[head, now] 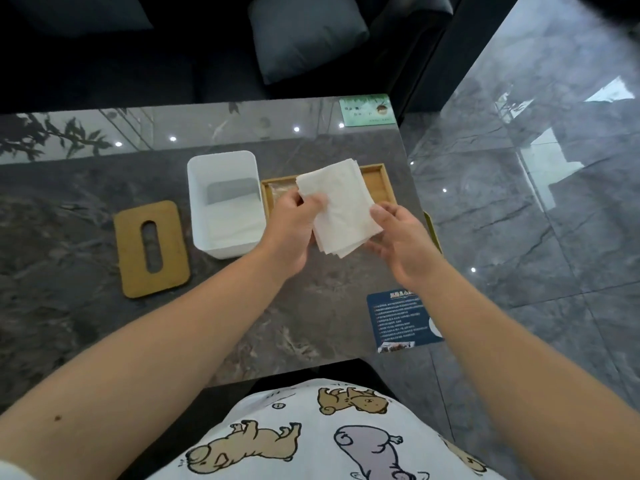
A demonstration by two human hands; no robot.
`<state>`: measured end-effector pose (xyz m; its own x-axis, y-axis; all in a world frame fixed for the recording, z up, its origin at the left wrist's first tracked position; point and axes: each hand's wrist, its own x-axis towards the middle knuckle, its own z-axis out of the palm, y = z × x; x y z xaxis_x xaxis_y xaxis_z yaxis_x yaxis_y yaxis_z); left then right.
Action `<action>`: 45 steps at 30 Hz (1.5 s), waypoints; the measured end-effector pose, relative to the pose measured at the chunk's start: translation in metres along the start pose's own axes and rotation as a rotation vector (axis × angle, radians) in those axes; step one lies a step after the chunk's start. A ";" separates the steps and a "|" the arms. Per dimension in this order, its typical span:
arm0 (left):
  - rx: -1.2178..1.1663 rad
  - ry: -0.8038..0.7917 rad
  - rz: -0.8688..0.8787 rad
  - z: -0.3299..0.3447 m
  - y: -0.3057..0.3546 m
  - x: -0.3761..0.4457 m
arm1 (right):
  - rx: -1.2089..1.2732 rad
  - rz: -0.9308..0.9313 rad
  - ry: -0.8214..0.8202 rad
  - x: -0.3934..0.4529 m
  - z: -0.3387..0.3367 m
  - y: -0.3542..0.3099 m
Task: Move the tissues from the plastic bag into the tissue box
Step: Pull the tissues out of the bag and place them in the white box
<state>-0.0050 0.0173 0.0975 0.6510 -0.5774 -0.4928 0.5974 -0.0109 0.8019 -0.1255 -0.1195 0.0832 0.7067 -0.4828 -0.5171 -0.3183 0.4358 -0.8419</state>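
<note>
A wooden tray (375, 175) sits on the marble table (69, 209), blue card (398, 320) near, green card (367, 110) far, dark cushion (304, 32) beyond.

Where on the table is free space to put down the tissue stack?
Free: the table between the wooden lid and the blue card; also behind the white box. Crowded: around the wooden tray, under both hands.

My way left to the tissue box (224, 202) is unblocked; its top stands open, lid (151, 249) lying well apart further left. Wooden tray (375, 174) sits just beside the box, under my hands. Bare tabletop (277, 306) near me.
</note>
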 end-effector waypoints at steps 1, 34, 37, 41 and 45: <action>0.021 -0.022 0.007 -0.007 0.003 -0.003 | -0.065 0.001 -0.058 0.004 0.003 -0.008; 1.313 0.604 0.173 -0.162 0.033 0.031 | -0.850 -0.030 -0.149 0.098 0.191 -0.003; 1.557 0.593 0.226 -0.167 0.029 0.035 | -0.941 -0.084 -0.150 0.099 0.196 0.002; 1.561 0.541 0.214 -0.170 0.033 0.039 | -1.039 -0.154 -0.153 0.099 0.198 0.005; 1.505 0.521 0.189 -0.160 0.032 0.036 | -1.087 -0.158 -0.186 0.103 0.191 -0.001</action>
<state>0.1122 0.1267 0.0515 0.9278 -0.3389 -0.1559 -0.2839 -0.9126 0.2943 0.0686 -0.0244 0.0602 0.8426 -0.3134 -0.4379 -0.5363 -0.5611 -0.6305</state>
